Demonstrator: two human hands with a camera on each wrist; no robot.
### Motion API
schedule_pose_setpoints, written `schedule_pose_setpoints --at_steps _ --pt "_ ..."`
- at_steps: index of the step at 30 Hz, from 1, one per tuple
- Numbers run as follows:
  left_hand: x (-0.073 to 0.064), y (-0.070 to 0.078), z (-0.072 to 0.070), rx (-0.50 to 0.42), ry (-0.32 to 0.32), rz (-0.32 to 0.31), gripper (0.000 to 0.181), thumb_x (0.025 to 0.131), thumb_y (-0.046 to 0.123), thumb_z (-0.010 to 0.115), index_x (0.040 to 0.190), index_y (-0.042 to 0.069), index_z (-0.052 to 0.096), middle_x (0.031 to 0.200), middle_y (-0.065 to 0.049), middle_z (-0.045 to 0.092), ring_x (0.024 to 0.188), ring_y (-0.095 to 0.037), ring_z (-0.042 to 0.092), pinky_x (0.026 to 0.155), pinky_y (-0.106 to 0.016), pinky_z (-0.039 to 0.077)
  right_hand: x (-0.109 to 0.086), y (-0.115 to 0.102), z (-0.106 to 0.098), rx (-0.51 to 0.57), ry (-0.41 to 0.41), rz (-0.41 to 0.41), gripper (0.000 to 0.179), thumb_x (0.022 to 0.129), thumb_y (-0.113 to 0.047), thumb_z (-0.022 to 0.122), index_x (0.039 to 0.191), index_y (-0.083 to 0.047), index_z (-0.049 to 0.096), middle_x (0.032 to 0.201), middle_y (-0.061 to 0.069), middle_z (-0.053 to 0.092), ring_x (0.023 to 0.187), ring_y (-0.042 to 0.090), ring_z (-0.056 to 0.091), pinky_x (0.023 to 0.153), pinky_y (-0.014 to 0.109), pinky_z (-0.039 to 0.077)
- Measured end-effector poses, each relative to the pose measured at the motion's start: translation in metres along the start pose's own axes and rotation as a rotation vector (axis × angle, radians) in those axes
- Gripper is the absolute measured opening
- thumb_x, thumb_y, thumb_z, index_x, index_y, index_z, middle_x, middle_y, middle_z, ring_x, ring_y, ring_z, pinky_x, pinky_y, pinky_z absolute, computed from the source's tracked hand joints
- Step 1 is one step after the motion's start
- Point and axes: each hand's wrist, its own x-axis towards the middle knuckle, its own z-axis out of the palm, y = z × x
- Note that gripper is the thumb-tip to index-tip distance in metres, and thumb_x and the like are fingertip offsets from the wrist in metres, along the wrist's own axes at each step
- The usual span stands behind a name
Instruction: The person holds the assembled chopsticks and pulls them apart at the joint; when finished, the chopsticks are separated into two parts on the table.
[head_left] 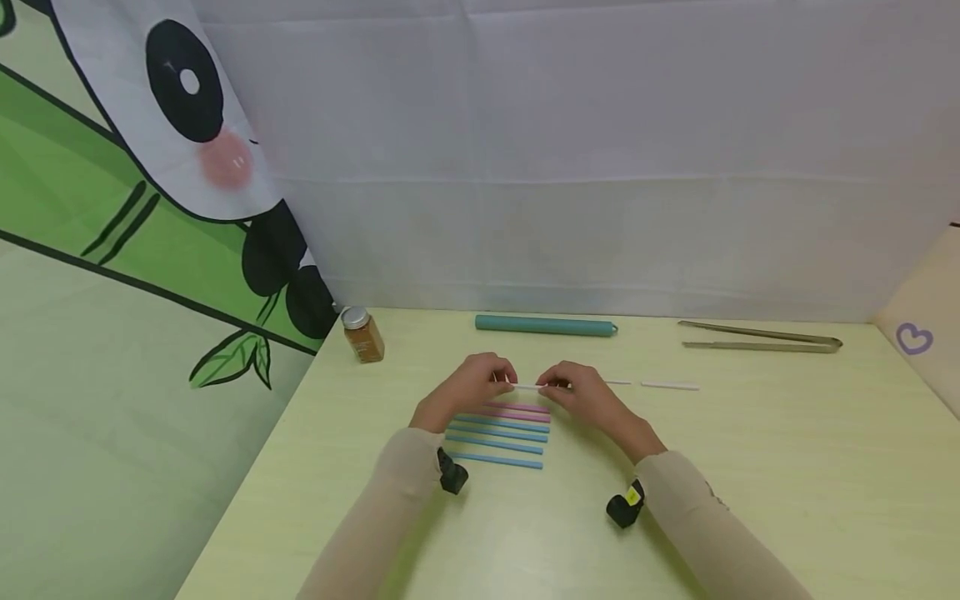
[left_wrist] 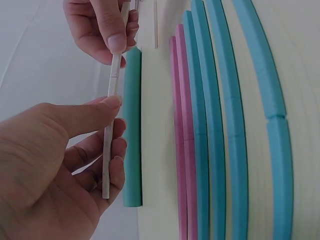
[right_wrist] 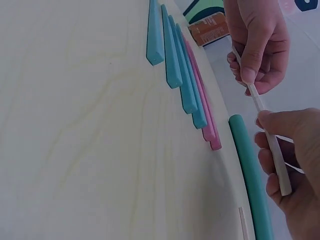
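Note:
Both hands pinch a slim white stick point(left_wrist: 114, 82) between thumbs and fingertips, one hand toward each end. A faint seam crosses the stick between the hands in the left wrist view. My left hand point(head_left: 476, 382) has the left part, my right hand point(head_left: 581, 390) the right part. Below the hands, several blue sticks point(head_left: 498, 445) and two pink sticks point(head_left: 517, 417) lie side by side in a row on the table. The outermost blue stick point(left_wrist: 280, 160) shows a joint partway along. To the right of the right hand lies another white stick point(head_left: 670, 386).
A teal cylinder point(head_left: 543, 325) lies along the table's back edge. Metal tongs point(head_left: 761, 337) rest at the back right. At the back left stands a small jar point(head_left: 363, 335) with a silver lid and brown contents. A white cloth point(head_left: 570, 167) hangs behind the table point(head_left: 750, 467).

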Motion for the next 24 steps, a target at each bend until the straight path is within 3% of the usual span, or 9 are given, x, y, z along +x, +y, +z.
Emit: schedule_pose_setpoints --at_steps 13,24 --pt "0.0056 0.0096 0.0014 0.022 -0.003 0.024 0.010 0.094 0.014 0.061 0.099 0.009 0.068 0.086 -0.001 0.060 0.076 -0.012 0.051 0.067 -0.023 0.045 -0.0024 -0.0045 -0.0057 -0.024 0.035 -0.077 0.008 0.090 -0.011 0.067 0.096 -0.009 0.070 0.092 0.002 0.067 0.083 0.013 0.059 0.077 0.031 0.052" --pt "0.0078 0.0070 0.0058 0.032 0.055 0.073 0.010 0.093 0.014 0.061 0.095 0.009 0.069 0.086 -0.001 0.062 0.076 -0.010 0.054 0.071 -0.024 0.047 -0.0058 -0.0025 -0.0077 -0.035 0.018 -0.075 0.009 0.092 -0.013 0.064 0.098 -0.007 0.067 0.092 0.003 0.064 0.081 0.012 0.055 0.074 0.030 0.050"
